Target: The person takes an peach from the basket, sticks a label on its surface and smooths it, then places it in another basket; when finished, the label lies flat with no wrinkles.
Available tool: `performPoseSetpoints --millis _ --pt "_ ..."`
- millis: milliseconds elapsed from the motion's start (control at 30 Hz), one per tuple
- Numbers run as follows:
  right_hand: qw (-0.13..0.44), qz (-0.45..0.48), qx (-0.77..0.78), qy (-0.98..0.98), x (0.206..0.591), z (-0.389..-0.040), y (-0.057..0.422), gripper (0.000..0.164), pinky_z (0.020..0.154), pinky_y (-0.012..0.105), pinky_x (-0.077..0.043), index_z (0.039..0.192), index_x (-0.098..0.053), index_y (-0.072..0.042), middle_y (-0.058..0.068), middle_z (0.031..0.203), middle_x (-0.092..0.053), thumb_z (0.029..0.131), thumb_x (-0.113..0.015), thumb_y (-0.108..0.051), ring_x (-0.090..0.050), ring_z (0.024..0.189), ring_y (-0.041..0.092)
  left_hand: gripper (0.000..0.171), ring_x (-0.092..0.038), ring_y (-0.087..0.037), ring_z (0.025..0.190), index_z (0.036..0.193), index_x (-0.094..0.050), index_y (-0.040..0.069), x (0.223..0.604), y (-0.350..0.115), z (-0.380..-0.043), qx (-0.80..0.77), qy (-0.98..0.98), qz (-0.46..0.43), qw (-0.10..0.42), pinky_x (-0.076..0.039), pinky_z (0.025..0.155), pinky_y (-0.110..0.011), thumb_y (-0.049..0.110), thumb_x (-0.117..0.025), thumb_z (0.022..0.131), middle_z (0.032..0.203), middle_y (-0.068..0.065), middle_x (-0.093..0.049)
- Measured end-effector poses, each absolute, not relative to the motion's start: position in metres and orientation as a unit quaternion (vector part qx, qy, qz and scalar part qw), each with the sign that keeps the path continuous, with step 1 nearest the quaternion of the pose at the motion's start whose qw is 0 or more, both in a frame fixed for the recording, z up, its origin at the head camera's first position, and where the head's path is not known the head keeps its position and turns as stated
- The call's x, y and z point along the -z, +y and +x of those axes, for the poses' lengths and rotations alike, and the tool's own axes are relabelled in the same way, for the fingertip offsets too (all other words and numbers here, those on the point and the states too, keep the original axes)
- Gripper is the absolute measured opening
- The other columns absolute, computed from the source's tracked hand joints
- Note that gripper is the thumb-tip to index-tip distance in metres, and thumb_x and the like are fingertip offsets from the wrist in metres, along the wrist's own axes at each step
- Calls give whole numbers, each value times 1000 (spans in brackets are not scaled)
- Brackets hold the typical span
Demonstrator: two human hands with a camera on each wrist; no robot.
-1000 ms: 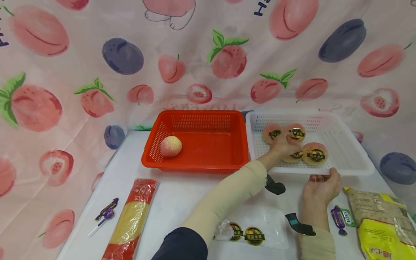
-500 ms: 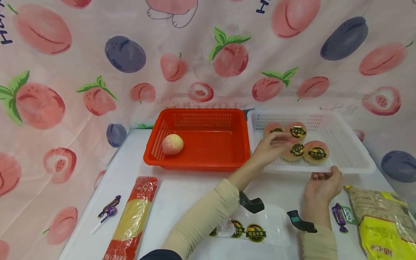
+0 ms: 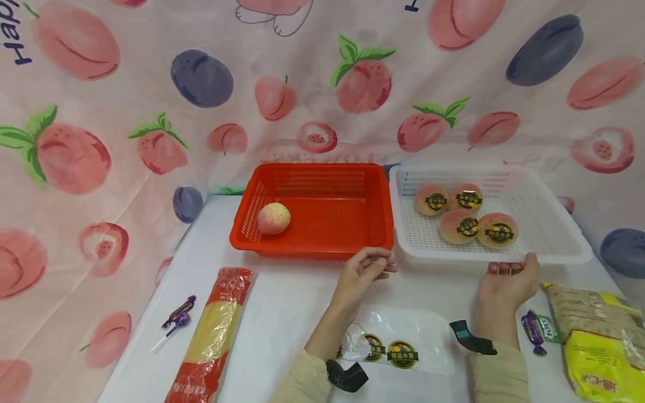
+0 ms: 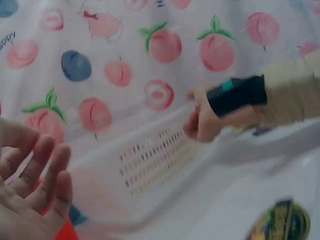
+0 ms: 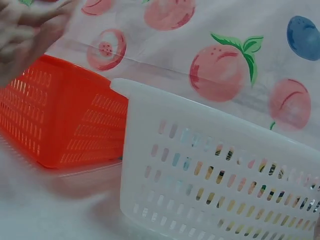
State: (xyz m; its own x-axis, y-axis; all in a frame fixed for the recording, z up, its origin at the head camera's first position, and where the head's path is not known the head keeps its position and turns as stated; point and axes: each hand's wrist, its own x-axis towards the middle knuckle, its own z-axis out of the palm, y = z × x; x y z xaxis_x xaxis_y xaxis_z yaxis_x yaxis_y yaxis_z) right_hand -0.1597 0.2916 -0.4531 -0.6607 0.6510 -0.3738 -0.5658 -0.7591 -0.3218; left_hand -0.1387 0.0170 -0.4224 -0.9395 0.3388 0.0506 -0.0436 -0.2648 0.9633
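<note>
Several peaches (image 3: 456, 226) with black-and-gold stickers sit grouped in the white plastic basket (image 3: 559, 258). My right hand (image 3: 508, 286) grips this basket's front rim, thumb at the lip and fingers below it. Loosely bent and holding nothing, my left hand (image 3: 361, 277) hovers near the front right corner of the red basket (image 3: 312, 253); in the left wrist view the left hand's (image 4: 32, 185) fingers are spread. One peach (image 3: 274, 219) without a visible sticker lies at the left inside the red basket. A clear sticker sheet (image 3: 433, 341) lies on the table in front.
To the left are a packet of noodles (image 3: 209, 336), a lollipop (image 3: 181, 320) and a wrapped candy (image 3: 180, 311). On the right lie a purple candy (image 3: 532, 331) and a brown-and-yellow bag (image 3: 599, 341). A fruit-patterned cloth (image 3: 302, 67) hangs behind the baskets.
My left hand has let go of a stickered peach in the white basket and drawn back toward the left and front. The right hand stays on the rim.
</note>
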Motion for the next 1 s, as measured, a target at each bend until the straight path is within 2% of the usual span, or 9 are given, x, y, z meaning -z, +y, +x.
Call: performPoseSetpoints --millis 100,233,333,467,567,667,800,1000 --pt "353 -242 -900 -78 450 -157 290 36 44 29 -23 61 -36 -9 2 56 -32 86 -55 -28 -31 48 17 24 -63 -25 83 102 -54 -1 441 8 -141 -800 591 96 47 -50 77 -39 20 -52 89 90 -16 -62" --pt "399 -210 -887 -98 446 -153 287 35 41 26 -20 59 -35 -8 2 53 -31 87 -49 -23 -30 44 16 35 -55 -21 60 79 -48 -2 454 -3 -144 -819 560 2 -127 -48 62 -33 30 -44 92 65 -11 -54" --pt "429 -185 -875 -122 442 -152 283 32 42 24 -20 60 -35 -7 3 52 -32 87 -46 -19 -30 44 15 38 -47 -18 54 74 -42 3 458 -12 -147 -843 486 -109 -205 -45 56 -29 36 -41 93 62 -5 -44" --pt "471 -193 -844 -167 432 -151 275 30 44 23 -23 60 -36 -6 4 54 -33 86 -45 -17 -31 46 16 30 -48 -17 62 83 -41 10 457 -22 -154 -882 374 -191 -214 -45 61 -29 38 -48 89 73 -3 -45" --pt "496 -178 -826 -199 423 -150 268 28 46 24 -26 61 -37 -5 6 56 -33 86 -45 -15 -31 48 17 22 -51 -18 72 91 -41 11 454 -27 -157 -895 340 -198 -211 -47 68 -31 29 -54 88 84 -3 -47" --pt "494 -108 -830 -234 414 -151 256 22 48 25 -28 67 -41 -4 7 62 -35 86 -45 -14 -33 52 18 23 -51 -19 84 99 -41 9 450 -28 -157 -903 325 -194 -204 -47 75 -35 20 -56 86 95 -5 -47" --pt "438 14 -854 -281 404 -158 232 15 52 25 -34 80 -45 -1 9 71 -43 86 -47 -14 -41 60 18 25 -50 -20 90 102 -42 9 446 -26 -154 -906 318 -202 -194 -47 79 -37 18 -58 85 99 -5 -47" --pt "311 124 -889 -311 388 -180 192 14 63 28 -46 96 -49 7 16 82 -56 87 -51 -4 -55 76 25 19 -50 -20 86 100 -43 11 447 -24 -151 -906 309 -211 -195 -48 81 -38 18 -55 87 97 -5 -48"
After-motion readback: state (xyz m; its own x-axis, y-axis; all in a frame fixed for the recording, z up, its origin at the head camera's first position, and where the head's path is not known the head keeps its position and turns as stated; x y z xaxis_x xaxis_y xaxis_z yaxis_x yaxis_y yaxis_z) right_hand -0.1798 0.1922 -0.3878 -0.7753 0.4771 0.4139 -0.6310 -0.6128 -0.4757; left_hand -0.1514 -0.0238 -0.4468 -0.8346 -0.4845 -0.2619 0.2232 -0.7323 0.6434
